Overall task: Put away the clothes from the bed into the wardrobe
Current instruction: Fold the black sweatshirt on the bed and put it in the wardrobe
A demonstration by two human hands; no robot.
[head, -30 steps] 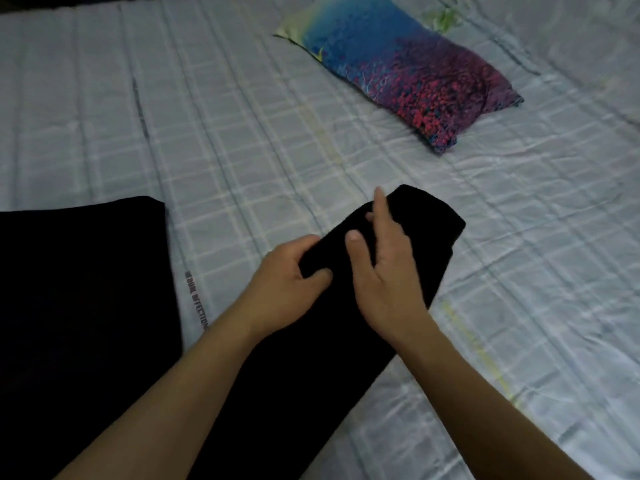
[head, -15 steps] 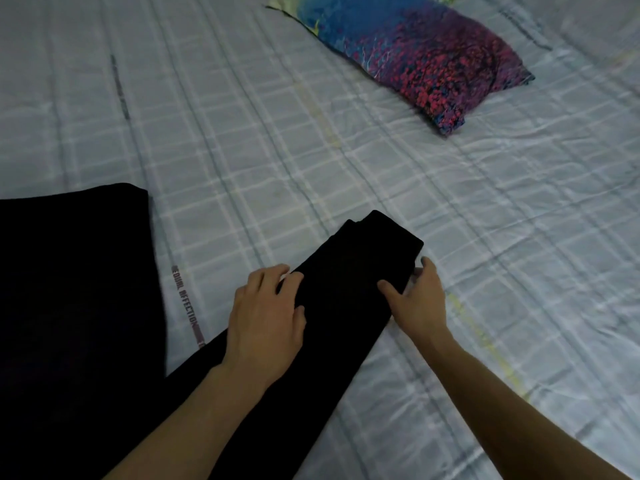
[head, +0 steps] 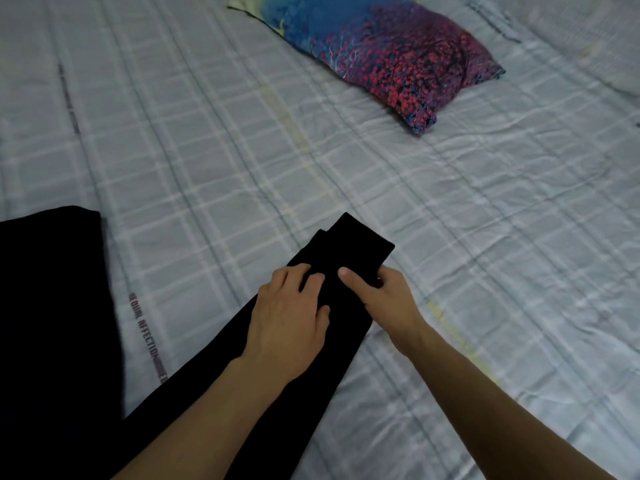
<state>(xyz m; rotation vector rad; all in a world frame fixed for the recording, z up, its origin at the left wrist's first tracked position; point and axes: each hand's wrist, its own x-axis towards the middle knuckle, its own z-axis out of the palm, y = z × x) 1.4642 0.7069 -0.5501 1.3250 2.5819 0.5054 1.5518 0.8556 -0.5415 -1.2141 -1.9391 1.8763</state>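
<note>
My two bare forearms reached in from the near edge and met over a long black garment (head: 349,251) that lay diagonally on the bed (head: 485,258), running from the near left up toward the middle. My left hand (head: 289,315) rested flat on top of the cloth, palm down, its fingers lightly spread and bent a little at the tips, the thumb lying along the fabric on the right side. My right hand (head: 386,296) sat just beside it at the garment's right edge, pinching the cloth: the thumb lay on top of the fabric and the other fingers curled round the edge, mostly hidden from me. Just beyond both hands the garment's far end showed a squared, folded tip with one layer lying over another. To the near left a larger spread of black cloth (head: 48,306) covered the bed; whether it was part of the same garment or a separate piece I could not tell, since the two dark shapes ran together near the bottom edge. Between them, a strip of printed lettering (head: 147,336) ran along the bedsheet. The sheet itself was pale, with a checked pattern and shallow creases. Well apart, at the far side and to the right, a pillow (head: 381,53) in blue, purple and red lay on the bed at a slant.
</note>
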